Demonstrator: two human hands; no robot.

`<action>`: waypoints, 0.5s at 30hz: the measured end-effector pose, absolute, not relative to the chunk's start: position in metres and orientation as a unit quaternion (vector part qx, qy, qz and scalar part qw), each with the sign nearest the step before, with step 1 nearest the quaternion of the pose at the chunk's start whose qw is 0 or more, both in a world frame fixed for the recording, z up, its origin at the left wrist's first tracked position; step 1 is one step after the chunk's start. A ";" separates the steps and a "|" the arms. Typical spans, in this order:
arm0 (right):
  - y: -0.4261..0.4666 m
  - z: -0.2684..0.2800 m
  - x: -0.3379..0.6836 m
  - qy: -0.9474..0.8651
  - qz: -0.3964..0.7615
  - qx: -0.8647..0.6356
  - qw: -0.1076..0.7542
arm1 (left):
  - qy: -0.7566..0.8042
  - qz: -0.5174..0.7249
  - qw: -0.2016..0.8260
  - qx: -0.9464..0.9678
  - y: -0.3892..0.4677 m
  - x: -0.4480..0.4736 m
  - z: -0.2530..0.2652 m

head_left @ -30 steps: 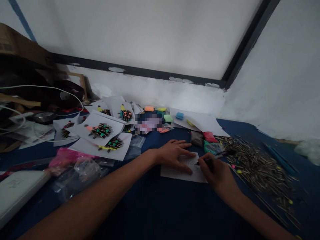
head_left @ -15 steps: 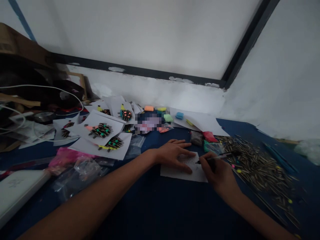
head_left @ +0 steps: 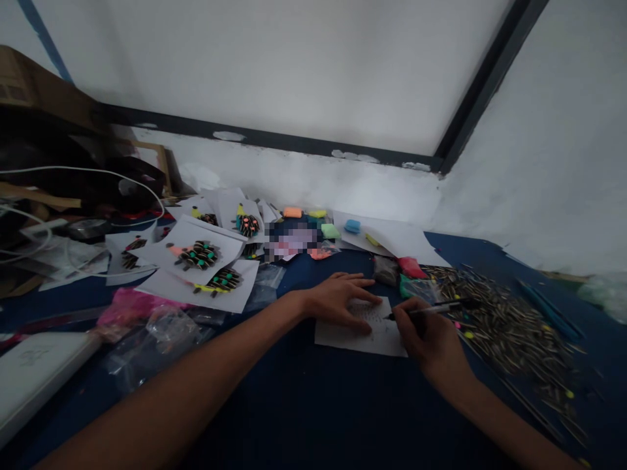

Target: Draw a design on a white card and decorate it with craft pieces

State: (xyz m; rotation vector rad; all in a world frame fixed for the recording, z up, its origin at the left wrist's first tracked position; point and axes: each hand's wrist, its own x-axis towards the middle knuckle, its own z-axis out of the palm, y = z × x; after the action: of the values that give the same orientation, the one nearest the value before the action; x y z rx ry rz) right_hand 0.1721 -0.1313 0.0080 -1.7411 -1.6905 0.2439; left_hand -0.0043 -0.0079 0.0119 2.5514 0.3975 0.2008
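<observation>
A small white sheet of paper [head_left: 343, 336] with dark marks drawn on it lies on the dark blue tabletop [head_left: 294, 398]. My left hand [head_left: 340, 300] rests flat over the sheet's left part, fingers spread toward the right. In my right hand [head_left: 434, 339] is a dark-tipped marker pen [head_left: 443, 305], pinched between the fingers, its tip at the sheet's right side. Just right of that hand spreads a heap of striped sunflower seeds [head_left: 509, 326]. A bag of dark material [head_left: 386, 270] and a red packet [head_left: 410, 266] lie beyond the sheet.
On the left lie paper sheets bearing seed-and-clay hedgehogs [head_left: 200, 254]. Crumpled clear plastic [head_left: 161, 339], a pink bag [head_left: 132, 310] and a white box [head_left: 44, 372] are nearer. Blue clay [head_left: 352, 226] and orange clay [head_left: 292, 212] sit by the wall.
My right hand and the marker pen have shifted slightly to the right along the sheet. My left hand stays over the paper, its thumb drawn in a little.
</observation>
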 end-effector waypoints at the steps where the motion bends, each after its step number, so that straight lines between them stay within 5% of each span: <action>1: -0.132 0.008 0.172 -0.647 0.106 -0.670 0.348 | 0.151 0.077 0.279 0.945 -0.008 -0.004 0.013; 10: -0.135 0.006 0.171 -0.626 0.180 -0.650 0.391 | 0.155 0.164 0.390 0.893 -0.004 -0.004 0.013; 15: -0.133 0.007 0.171 -0.622 0.163 -0.670 0.371 | 0.213 0.239 0.287 0.903 0.002 -0.006 0.012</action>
State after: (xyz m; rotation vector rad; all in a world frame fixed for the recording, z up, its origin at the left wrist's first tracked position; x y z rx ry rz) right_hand 0.1709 -0.1333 0.0072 -1.7193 -1.5940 0.4170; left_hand -0.0064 0.0023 0.0122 2.4127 0.5684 0.6383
